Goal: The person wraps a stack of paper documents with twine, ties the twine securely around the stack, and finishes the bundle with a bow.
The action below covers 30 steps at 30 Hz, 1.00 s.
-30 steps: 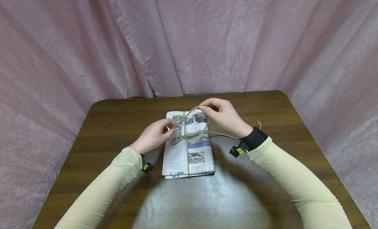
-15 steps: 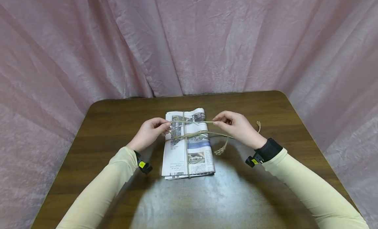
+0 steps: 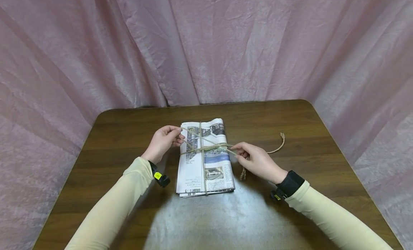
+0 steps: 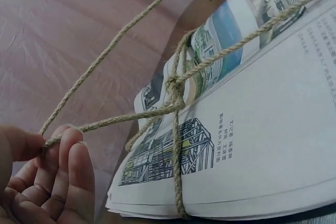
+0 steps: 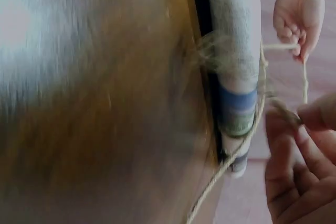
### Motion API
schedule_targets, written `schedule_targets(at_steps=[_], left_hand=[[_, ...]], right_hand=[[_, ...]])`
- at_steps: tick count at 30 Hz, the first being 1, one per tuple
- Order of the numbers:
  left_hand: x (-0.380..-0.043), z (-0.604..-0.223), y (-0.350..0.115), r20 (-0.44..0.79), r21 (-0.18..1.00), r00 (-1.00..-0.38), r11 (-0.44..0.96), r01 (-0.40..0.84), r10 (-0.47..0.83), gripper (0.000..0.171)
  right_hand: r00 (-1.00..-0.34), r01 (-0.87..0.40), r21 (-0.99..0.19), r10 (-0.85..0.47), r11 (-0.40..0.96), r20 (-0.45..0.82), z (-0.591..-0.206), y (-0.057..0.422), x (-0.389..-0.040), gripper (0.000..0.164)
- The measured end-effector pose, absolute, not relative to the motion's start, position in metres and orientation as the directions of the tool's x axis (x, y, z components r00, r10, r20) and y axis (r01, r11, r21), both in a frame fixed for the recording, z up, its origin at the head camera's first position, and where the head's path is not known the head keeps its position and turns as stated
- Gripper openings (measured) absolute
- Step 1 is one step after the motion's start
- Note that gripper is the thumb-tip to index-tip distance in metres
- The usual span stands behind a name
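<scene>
A folded stack of newspapers lies on the table, bound lengthwise and crosswise with jute twine. The strands meet at a knot on top. At the stack's upper left, my left hand pinches the twine between thumb and fingers where it bends back. From there a taut strand slants over the papers to my right hand, which pinches it just beyond the right edge. In the right wrist view, thumb and fingertips hold the strand. A frayed twine end hangs below the right hand.
Another twine tail runs right from the bundle, passes behind the right hand and curls up on the wooden table. Pink curtains hang behind the table's far edge and at both sides.
My right hand moved from above the bundle's top right out right and down towards me, drawing the strand straight. My left hand shifted slightly left and up, now clearly pinching the twine.
</scene>
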<state>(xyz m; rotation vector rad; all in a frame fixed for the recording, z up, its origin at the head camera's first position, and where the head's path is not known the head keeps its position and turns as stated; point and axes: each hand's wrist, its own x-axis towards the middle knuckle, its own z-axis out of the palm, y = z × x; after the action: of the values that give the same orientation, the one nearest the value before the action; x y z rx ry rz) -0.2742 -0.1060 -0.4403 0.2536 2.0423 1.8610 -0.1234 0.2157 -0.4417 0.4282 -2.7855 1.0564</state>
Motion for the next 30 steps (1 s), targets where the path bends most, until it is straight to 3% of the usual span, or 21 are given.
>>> schedule_targets(at_steps=[6,12,24,30], left_hand=[[-0.283,-0.448,-0.105,-0.218,0.974,-0.914,0.021,-0.225,0.342,0.034],[-0.291,-0.455,-0.107,-0.296,0.945,-0.907,-0.044,-0.323,0.299,0.036],[-0.293,-0.459,-0.105,-0.291,0.954,-0.921,0.008,-0.299,0.258,0.041],[-0.290,-0.459,-0.103,-0.247,0.968,-0.929,0.030,-0.249,0.274,0.038]], right_hand=[[-0.876,-0.477,-0.533,-0.330,0.699,0.351,-0.449,0.204,-0.121,0.025],[-0.820,-0.568,-0.407,-0.447,0.715,0.358,-0.457,0.197,-0.123,0.028],[-0.772,-0.625,-0.355,-0.484,0.695,0.412,-0.458,0.192,-0.124,0.028],[-0.793,-0.595,-0.352,-0.455,0.722,0.406,-0.455,0.195,-0.121,0.022]])
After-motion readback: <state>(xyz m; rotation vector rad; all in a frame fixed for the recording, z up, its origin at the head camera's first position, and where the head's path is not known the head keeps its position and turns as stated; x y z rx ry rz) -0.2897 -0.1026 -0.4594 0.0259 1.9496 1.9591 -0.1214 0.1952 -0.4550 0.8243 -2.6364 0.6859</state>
